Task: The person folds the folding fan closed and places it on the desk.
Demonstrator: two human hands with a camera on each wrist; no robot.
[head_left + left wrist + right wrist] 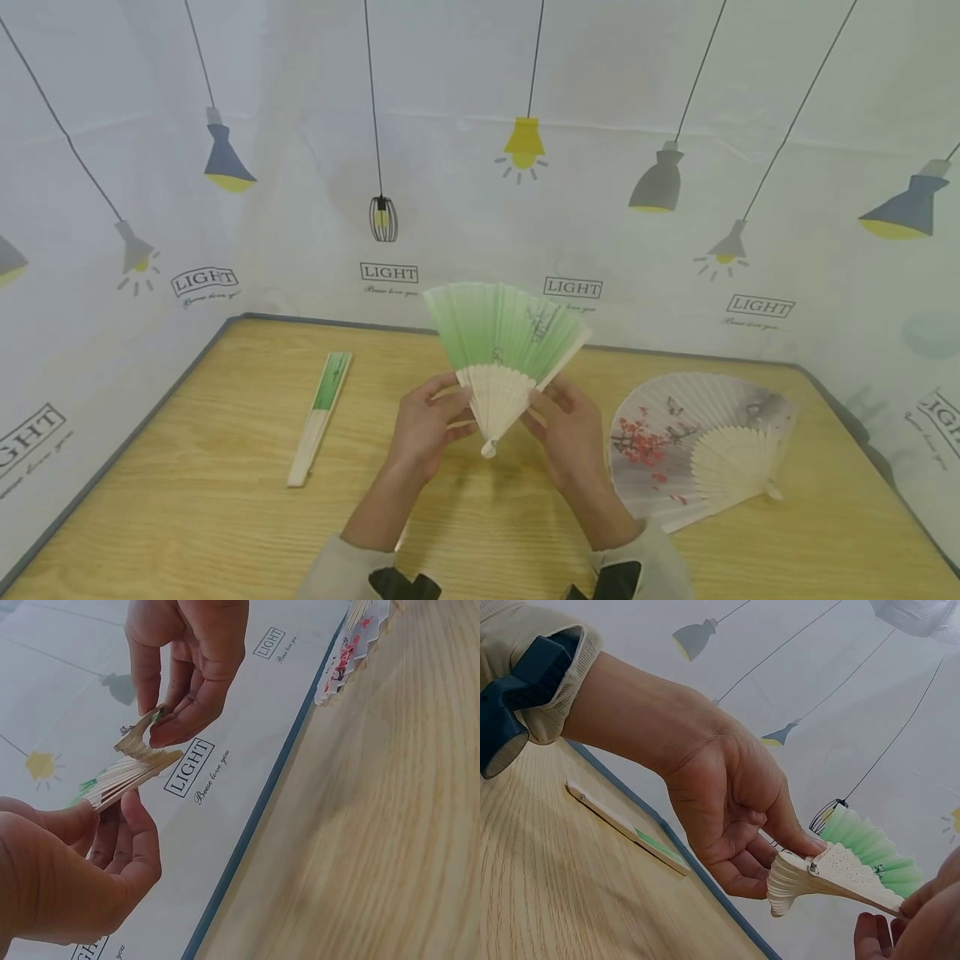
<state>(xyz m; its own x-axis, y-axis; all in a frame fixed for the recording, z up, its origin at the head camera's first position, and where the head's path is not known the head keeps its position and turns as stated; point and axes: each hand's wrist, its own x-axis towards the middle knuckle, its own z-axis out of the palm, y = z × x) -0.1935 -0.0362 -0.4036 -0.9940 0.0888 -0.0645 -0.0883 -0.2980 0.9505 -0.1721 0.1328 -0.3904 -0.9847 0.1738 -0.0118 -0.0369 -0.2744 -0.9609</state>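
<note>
A green folding fan (pixel 498 333), partly spread, is held up over the table with its pivot end pointing down. My left hand (pixel 427 421) pinches its left outer stick, thumb in front and fingers behind. On the other edge my right hand (pixel 566 429) pinches the right outer stick the same way. The pale pierced ribs (pixel 840 874) fan out from a small metal rivet in the right wrist view. Seen from the left wrist, the ribs (pixel 131 776) bend and twist between the left hand (pixel 90 870) and the right hand (pixel 195 664).
A folded green fan (pixel 320 417) lies on the wooden table (pixel 247 433) at left. To the right lies a spread white and grey fan (pixel 705 450) with red blossoms, close by the right forearm. Printed white curtain walls (pixel 450 167) enclose the table's back and sides.
</note>
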